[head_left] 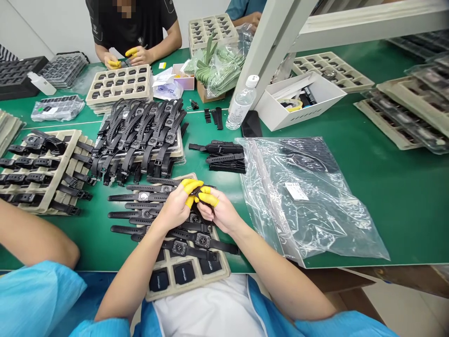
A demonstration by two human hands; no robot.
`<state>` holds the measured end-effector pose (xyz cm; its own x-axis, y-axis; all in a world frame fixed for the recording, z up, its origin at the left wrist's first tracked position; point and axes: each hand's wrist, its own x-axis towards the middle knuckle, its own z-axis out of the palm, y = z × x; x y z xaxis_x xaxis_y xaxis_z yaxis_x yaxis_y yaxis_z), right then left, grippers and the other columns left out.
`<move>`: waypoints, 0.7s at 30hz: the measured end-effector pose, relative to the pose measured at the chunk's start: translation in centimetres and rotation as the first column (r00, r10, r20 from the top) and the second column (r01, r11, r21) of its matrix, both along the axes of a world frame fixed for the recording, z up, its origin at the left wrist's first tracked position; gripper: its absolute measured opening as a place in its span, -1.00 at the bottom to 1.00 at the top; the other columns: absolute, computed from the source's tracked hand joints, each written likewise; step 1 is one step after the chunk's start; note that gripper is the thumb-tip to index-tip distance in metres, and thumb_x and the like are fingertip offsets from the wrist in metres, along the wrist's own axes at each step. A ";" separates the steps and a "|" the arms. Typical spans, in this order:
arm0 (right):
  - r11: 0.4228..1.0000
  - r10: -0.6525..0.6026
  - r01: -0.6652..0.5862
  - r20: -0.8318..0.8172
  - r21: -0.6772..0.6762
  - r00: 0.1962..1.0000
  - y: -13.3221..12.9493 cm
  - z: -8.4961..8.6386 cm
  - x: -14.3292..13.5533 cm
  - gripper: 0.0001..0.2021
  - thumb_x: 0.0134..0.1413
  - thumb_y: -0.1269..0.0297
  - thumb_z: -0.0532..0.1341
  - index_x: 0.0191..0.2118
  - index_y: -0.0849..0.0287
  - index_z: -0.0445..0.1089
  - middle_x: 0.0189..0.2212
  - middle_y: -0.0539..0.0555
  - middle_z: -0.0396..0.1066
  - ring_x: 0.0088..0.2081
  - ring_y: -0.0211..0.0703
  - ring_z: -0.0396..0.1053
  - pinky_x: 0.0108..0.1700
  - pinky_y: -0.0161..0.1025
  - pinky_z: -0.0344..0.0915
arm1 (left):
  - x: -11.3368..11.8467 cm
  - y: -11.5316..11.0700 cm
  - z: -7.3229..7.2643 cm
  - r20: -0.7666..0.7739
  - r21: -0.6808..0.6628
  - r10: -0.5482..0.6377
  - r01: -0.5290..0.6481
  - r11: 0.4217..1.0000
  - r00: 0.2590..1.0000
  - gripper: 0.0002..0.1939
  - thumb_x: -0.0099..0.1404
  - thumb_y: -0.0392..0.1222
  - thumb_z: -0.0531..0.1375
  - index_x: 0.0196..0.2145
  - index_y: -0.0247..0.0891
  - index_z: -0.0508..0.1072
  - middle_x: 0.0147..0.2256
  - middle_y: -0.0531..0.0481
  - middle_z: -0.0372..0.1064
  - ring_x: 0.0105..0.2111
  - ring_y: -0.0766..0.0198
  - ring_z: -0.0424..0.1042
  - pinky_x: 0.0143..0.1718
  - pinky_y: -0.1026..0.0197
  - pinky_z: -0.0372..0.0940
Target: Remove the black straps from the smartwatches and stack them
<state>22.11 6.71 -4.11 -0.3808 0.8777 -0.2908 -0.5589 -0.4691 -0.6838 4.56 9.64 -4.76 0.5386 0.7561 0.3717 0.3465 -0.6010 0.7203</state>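
My left hand [178, 206] and my right hand [219, 210] meet above a beige tray [224, 269], yellow finger cots on several fingertips. Both are closed on a small black smartwatch [196, 191], mostly hidden by the fingers. Beneath them, smartwatches with black straps [203, 240] lie in rows across the tray, some with their round sensor backs up. At the tray's near end, square black watch faces [184, 273] without visible straps sit in separate compartments. Just beyond my right hand lies a stack of loose black straps [226, 158].
A clear plastic bag [315, 210] with black straps lies at the right. Behind it stand a water bottle [242, 103], a phone [251, 124] and a white box [303, 100]. Strapped watches [136, 135] are piled at left. A co-worker's arm [35, 234] rests left; another person sits opposite.
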 end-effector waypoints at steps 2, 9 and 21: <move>1.000 -0.001 0.001 -0.024 -0.012 1.000 0.0 0.0 0.1 -0.71 0.11 0.11 0.39 -0.34 0.12 0.29 -0.73 -0.21 0.14 -0.70 -0.41 -0.06 -0.65 -0.42 -0.09 | 0.1 -0.1 0.1 0.001 -0.005 -0.003 0.003 1.000 1.000 -0.47 0.48 -0.39 -0.01 0.34 -0.14 0.28 0.16 -0.21 0.35 0.21 0.08 0.38 0.25 -0.03 0.36; 1.000 -0.010 0.008 -0.079 -0.029 0.997 0.1 0.3 0.2 -0.67 0.06 0.06 0.40 -0.35 0.12 0.29 -0.75 -0.22 0.09 -0.71 -0.41 -0.11 -0.67 -0.43 -0.13 | -0.2 -0.1 1.3 0.008 -0.024 -0.080 0.080 0.997 0.997 -0.54 0.57 -0.19 -0.04 0.35 -0.19 0.27 0.15 -0.23 0.32 0.20 0.06 0.36 0.28 -0.06 0.33; 0.998 0.058 -0.056 0.073 -0.028 0.996 0.4 0.2 0.5 -0.67 0.08 0.03 0.39 -0.34 0.12 0.29 -0.74 -0.25 0.03 -0.69 -0.42 -0.17 -0.65 -0.41 -0.18 | -0.5 0.1 1.2 -0.169 0.043 -0.031 0.039 0.998 0.985 -0.58 0.51 -0.24 0.04 0.27 -0.24 0.35 0.07 -0.25 0.38 0.12 0.06 0.43 0.18 -0.03 0.42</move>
<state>22.62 7.06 -3.90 -0.4069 0.8469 -0.3424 -0.4793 -0.5170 -0.7092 4.06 9.69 -3.60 0.6223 0.7198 0.3077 0.4385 -0.6461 0.6247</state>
